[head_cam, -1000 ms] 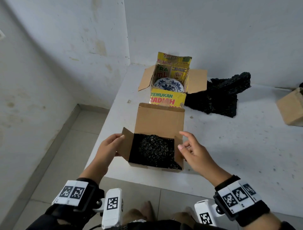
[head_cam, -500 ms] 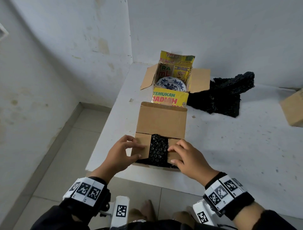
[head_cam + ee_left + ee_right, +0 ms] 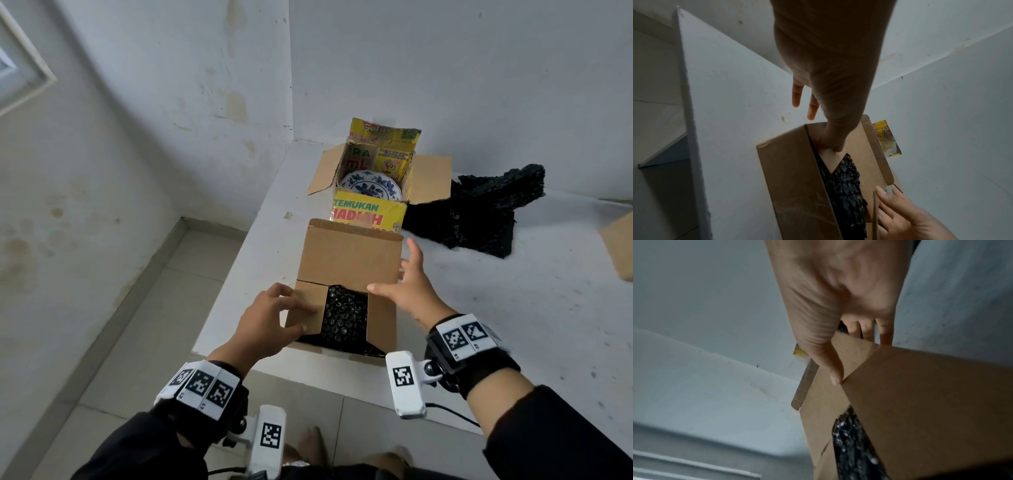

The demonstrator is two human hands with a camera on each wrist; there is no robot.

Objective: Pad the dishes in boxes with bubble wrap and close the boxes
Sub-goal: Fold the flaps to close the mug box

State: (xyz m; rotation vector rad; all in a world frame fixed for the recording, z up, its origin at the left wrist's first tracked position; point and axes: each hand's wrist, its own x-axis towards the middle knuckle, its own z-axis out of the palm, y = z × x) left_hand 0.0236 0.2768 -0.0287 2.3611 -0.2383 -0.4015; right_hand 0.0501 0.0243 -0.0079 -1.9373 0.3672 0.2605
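A brown cardboard box (image 3: 382,329) sits at the front edge of the white table (image 3: 513,308). Black bubble wrap (image 3: 344,318) shows between its two side flaps, which are folded inward. The tall lid flap (image 3: 349,253) still stands up at the back. My left hand (image 3: 301,318) presses the left side flap down, and in the left wrist view its thumb (image 3: 833,146) lies on that flap. My right hand (image 3: 397,274) is spread at the lid's right edge. Its thumb (image 3: 836,378) touches the corner of the right flap, and the fingers reach behind the lid.
Behind stands an open yellow printed box (image 3: 368,214) with a blue-and-white plate (image 3: 371,186) inside. A heap of black bubble wrap (image 3: 479,212) lies to its right. Another brown box (image 3: 620,246) is at the far right edge. The floor drops away on the left.
Both side flaps went from open to folded over the bubble wrap. My right hand has since left the right flap and risen to the lid's right edge. The left hand stays on its flap.
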